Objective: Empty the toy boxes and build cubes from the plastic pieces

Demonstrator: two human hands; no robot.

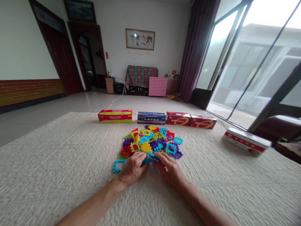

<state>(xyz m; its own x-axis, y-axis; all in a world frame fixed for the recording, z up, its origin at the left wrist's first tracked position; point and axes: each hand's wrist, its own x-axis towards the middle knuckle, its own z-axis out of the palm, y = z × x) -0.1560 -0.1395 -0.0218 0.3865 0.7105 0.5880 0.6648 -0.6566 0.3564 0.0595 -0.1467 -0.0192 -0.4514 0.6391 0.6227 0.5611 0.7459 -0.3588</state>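
A heap of flat plastic interlocking building pieces (pixel 145 147) in yellow, blue, red, purple and green lies on the pale quilted cover. At its near edge my left hand (pixel 134 164) has thumb and fingers closed on a blue interlocking piece (pixel 147 160). Opposite it, my right hand (pixel 171 166) grips blue toothed pieces, and some red shows under its fingers. The fingers hide much of what is held. A blue square frame piece (pixel 115 167) sticks out beside my left hand.
Behind the heap stand a red and yellow box (pixel 115 116), a blue box (pixel 150 118) and two dark red boxes (pixel 178 118). A white and red box (pixel 245 142) lies at the right. Beyond the cover is a tiled floor (pixel 94 99).
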